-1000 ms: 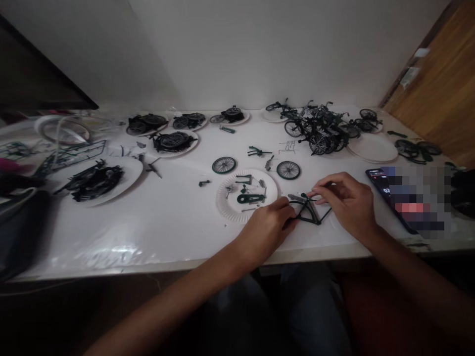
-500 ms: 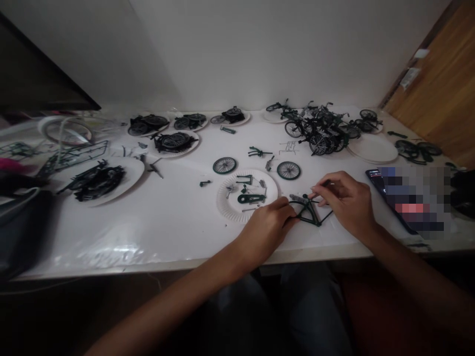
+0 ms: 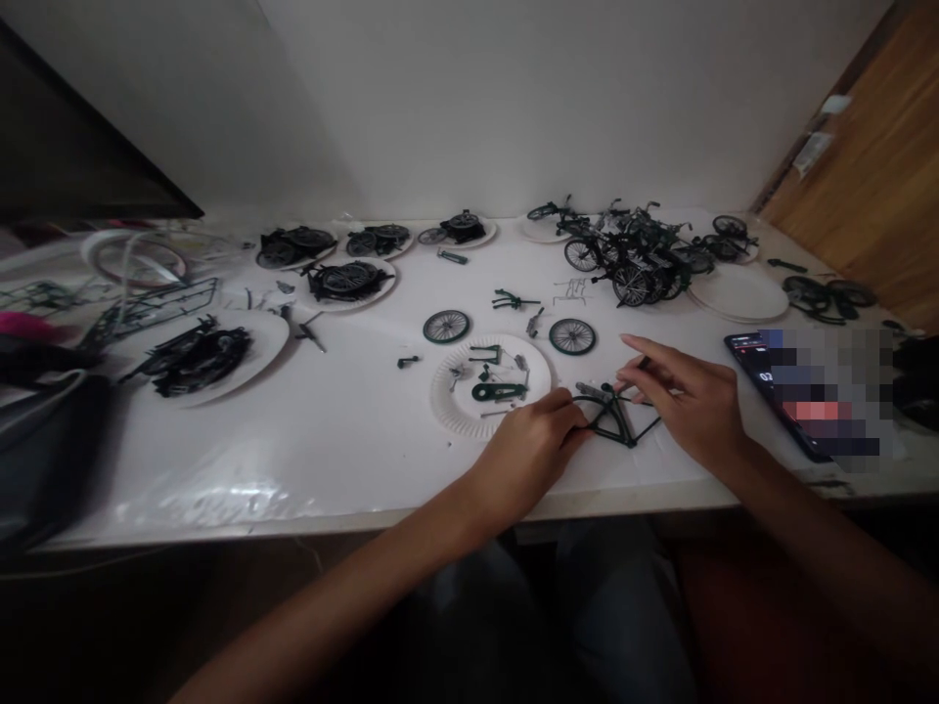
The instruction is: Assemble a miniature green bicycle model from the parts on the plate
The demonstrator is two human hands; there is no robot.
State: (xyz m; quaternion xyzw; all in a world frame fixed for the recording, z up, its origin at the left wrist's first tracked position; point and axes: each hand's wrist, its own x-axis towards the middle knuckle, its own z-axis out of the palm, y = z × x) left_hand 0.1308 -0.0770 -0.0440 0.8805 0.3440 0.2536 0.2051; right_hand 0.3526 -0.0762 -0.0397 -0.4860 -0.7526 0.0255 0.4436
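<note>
Right hand (image 3: 696, 391): index finger has just lifted and straightened away from small dark-green bicycle frame (image 3: 631, 443), suggesting looser contact there. Thumb and other fingertips close to frame's top; cannot tell whether they pinch anything. Left hand (image 3: 535, 435): palm down, fingers together, clamped on frame's left end. Frame at table's near side, between hands, right of paper plate (image 3: 444, 391). Two loose wheels lie beyond, left (image 3: 446, 327) and right (image 3: 573, 336).

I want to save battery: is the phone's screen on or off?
On: the phone shows lit digits against a dark display, though part of the view there is pixelated.
</note>
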